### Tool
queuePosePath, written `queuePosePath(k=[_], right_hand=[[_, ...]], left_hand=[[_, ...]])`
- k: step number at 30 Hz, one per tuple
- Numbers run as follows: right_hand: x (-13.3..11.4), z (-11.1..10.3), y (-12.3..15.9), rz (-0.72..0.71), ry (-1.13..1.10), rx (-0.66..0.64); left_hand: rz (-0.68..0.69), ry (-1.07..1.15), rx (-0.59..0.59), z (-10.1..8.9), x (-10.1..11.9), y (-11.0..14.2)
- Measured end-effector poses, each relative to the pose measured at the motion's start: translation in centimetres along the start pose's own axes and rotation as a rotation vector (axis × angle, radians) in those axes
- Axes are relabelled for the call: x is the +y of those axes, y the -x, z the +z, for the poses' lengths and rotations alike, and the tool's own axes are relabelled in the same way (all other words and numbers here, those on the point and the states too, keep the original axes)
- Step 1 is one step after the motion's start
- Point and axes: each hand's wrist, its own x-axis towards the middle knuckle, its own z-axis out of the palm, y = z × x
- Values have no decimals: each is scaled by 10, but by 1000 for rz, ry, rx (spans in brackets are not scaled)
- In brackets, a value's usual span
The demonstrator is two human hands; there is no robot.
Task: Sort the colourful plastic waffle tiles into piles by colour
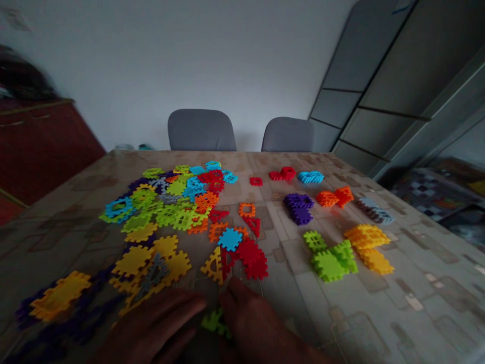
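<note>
At the near edge of the table, a lime green toothed plastic building piece shows between my two hands. My right hand has its fingers curled against that piece and grips it; part of the piece is hidden. To the left, my left hand has its fingers stretched out and slightly apart, close to the green piece with nothing visible in them. Just beyond the hands lie a yellow triangular piece, several red pieces and a light blue square. A grey triangular piece rests on yellow pieces by my left hand.
A mixed heap of pieces covers the left part of the table. Sorted by colour at right are purple, green, yellow, orange, grey, blue and red groups. Two chairs stand behind.
</note>
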Motion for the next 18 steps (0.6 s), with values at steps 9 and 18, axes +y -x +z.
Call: queuePosePath(k=[9, 18], right_hand=[[12, -4, 13, 83, -5, 89], [43, -19, 47, 84, -121, 319]], left_hand=[[-15, 30, -77, -2, 3, -2], [2, 33, -98, 10, -9, 25]])
